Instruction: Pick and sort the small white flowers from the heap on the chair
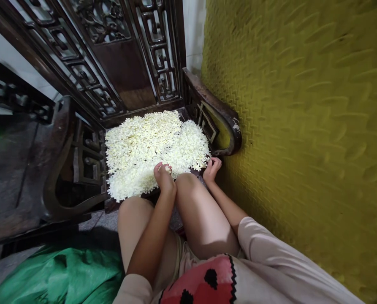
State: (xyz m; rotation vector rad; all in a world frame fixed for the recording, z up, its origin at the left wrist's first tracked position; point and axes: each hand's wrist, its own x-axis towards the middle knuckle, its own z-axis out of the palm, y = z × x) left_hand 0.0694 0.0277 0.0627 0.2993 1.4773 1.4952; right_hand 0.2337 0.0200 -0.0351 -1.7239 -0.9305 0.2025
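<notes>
A thick layer of small white flowers (144, 139) covers the seat of a dark carved wooden chair. At the front edge of the flowers, my left hand (165, 178) is curled closed, with a few white flowers showing between its fingers. Beyond my right knee, my right hand (211, 169) is closed beside the front right corner of the flowers, just below the armrest. Its fingertips are bent together, and whatever they hold is too small to make out.
The chair's right armrest (224, 118) curves close above my right hand; its left armrest (53, 164) stands opposite. A yellow textured panel (302, 126) rises along the right. Green sheeting (64, 274) lies at lower left. My knees (188, 185) touch the seat's front area.
</notes>
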